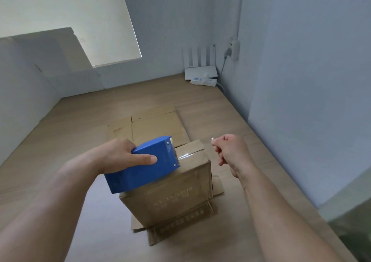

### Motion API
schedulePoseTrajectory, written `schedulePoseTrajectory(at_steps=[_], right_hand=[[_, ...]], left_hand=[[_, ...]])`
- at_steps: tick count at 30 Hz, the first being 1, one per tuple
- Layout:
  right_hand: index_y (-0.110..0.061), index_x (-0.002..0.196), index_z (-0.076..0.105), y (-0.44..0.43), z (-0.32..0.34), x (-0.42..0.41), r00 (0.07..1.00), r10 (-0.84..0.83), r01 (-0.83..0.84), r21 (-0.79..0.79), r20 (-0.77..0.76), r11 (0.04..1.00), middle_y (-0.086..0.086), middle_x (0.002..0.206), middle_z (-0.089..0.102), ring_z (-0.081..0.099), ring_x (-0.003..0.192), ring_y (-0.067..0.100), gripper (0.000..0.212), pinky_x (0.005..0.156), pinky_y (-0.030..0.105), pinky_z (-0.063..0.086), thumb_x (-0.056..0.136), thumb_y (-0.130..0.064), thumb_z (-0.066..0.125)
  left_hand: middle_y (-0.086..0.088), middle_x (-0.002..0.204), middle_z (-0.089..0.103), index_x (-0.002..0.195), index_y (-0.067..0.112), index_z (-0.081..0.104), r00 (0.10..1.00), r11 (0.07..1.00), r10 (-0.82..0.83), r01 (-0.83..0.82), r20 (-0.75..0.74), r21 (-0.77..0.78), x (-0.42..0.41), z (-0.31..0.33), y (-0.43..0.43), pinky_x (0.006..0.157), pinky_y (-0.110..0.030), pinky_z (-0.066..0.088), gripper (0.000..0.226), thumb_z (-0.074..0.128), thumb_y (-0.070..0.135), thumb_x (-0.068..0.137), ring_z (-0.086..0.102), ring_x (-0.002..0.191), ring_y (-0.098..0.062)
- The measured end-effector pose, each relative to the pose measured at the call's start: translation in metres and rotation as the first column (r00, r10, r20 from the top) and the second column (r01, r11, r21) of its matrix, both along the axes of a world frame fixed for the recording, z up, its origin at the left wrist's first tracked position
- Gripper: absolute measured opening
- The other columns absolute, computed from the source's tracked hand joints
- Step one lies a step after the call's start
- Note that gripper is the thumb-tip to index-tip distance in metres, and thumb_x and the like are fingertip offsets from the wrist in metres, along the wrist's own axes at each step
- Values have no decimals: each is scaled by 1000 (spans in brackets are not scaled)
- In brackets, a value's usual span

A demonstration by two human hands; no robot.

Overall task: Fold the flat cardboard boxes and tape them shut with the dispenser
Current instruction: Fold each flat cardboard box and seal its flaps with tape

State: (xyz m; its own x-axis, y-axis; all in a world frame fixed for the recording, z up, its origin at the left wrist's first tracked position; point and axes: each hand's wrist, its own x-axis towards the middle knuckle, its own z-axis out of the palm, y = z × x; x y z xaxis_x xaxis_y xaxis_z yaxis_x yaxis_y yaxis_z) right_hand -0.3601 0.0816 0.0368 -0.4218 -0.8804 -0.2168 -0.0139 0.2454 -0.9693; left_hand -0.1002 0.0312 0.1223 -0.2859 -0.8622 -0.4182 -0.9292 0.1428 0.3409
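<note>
A folded brown cardboard box (174, 193) stands on the wooden floor, on top of flattened cardboard (180, 231). My left hand (120, 155) grips a blue tape dispenser (140, 173) held over the box's top, its toothed edge near the flap seam. A shiny strip of clear tape (185, 155) runs from the teeth across the top. My right hand (230, 153) hovers to the right of the box, thumb and forefinger pinching a small pale bit that looks like the tape end. Another flat cardboard box (156, 125) lies just behind.
A white router (200, 72) and power strip (204, 81) sit in the far corner below a wall socket (233, 50). A large cardboard sheet (66, 61) leans at the back left. Walls stand close on the left and right.
</note>
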Motion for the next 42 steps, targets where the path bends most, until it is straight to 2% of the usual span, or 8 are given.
schedulePoseTrajectory(at_steps=[12, 18, 22, 26, 30, 34, 38, 42], right_hand=[[-4, 75, 59, 0, -27, 1, 993, 73, -76, 25, 95, 997, 1, 60, 51, 40, 43, 10, 17, 41, 25, 42, 91, -10, 58], [-12, 73, 59, -7, -36, 8, 964, 76, -118, 153, 255, 981, 0, 60, 44, 33, 43, 8, 20, 41, 19, 30, 90, -22, 61], [-11, 83, 58, -3, -44, 1, 998, -24, 5, 294, 60, 956, 3, 64, 42, 35, 50, 15, 28, 41, 21, 32, 78, -35, 73], [-12, 76, 60, 4, -42, 11, 971, -99, 125, 107, -220, 986, 6, 73, 59, 53, 64, 22, 25, 64, 42, 50, 92, -29, 51], [-11, 69, 54, -4, -20, 38, 873, 36, 31, 130, -486, 991, 2, 71, 55, 52, 67, 21, 51, 53, 31, 34, 98, -48, 35], [-14, 84, 50, -10, -28, 50, 893, 11, 50, 123, -451, 991, 4, 89, 57, 52, 81, 22, 29, 64, 31, 35, 98, -39, 44], [-16, 67, 38, -13, -28, 43, 903, -6, 36, 62, -430, 997, 1, 74, 47, 45, 74, 22, 35, 64, 32, 32, 98, -30, 46], [-13, 65, 37, -8, -27, 45, 902, -4, 26, 44, -431, 999, -1, 65, 42, 40, 67, 19, 35, 61, 33, 30, 97, -25, 48]], left_hand=[[1, 75, 67, 84, 16, 65, 999, 999, 20, -21, -39, -26, 9, -7, 14, 59, -22, 43, 76, 48, 85, 57, 63, 68, -15], [1, 80, 70, 87, 19, 66, 1000, 998, 1, -3, -29, -67, 8, -12, 14, 63, -25, 47, 93, 39, 98, 46, 67, 75, -18], [1, 80, 71, 86, 19, 66, 999, 998, 12, -14, -34, -65, 11, -13, 13, 64, -28, 49, 95, 40, 99, 44, 68, 76, -19], [0, 80, 70, 85, 19, 66, 1000, 997, -8, 7, -12, -78, 9, -14, 14, 64, -28, 48, 102, 37, 102, 33, 68, 76, -19], [-3, 83, 70, 85, 15, 65, 1000, 998, 7, -7, 3, -64, 7, -11, 12, 64, -27, 45, 82, 46, 88, 52, 67, 80, -22], [-4, 86, 69, 90, 14, 66, 999, 999, -14, 16, 38, -33, 5, -5, 8, 66, -28, 47, 80, 46, 83, 54, 67, 82, -21], [-1, 87, 69, 91, 18, 67, 1000, 1000, 9, -9, 21, 4, 1, 10, -1, 72, -29, 49, 75, 50, 83, 58, 66, 80, -17], [3, 84, 72, 89, 22, 69, 1000, 998, 10, -9, -10, 70, 6, 17, -8, 74, -30, 50, 92, 49, 94, 36, 69, 78, -15]])
